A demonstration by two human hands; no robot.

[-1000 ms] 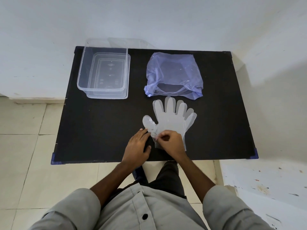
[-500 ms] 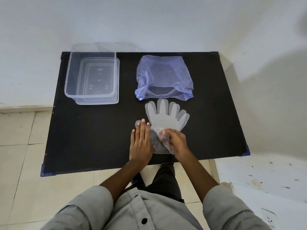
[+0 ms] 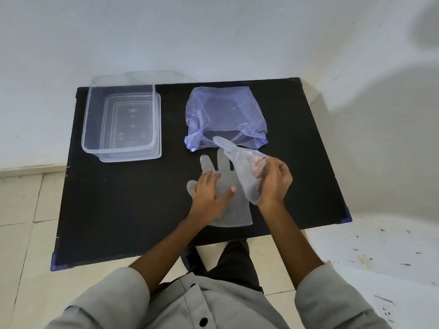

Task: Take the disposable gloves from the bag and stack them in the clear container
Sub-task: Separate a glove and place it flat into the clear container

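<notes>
A clear disposable glove [image 3: 234, 210] lies flat on the black table [image 3: 118, 198], fingers pointing away from me. My left hand [image 3: 209, 193] presses flat on it with fingers spread. My right hand [image 3: 273, 180] pinches a second clear glove [image 3: 240, 162] and holds it lifted and tilted above the first one. The blue plastic bag [image 3: 225, 112] lies behind, its mouth facing me. The clear container [image 3: 118, 117] stands at the table's far left with nothing in it.
The container rests on what looks like its clear lid [image 3: 156, 138]. White walls close the table in at the back and right. Tiled floor shows at the left and below the near edge.
My right hand has peeled the top glove off the stack and raised it. My left hand slid forward and flattened onto the lower glove.
</notes>
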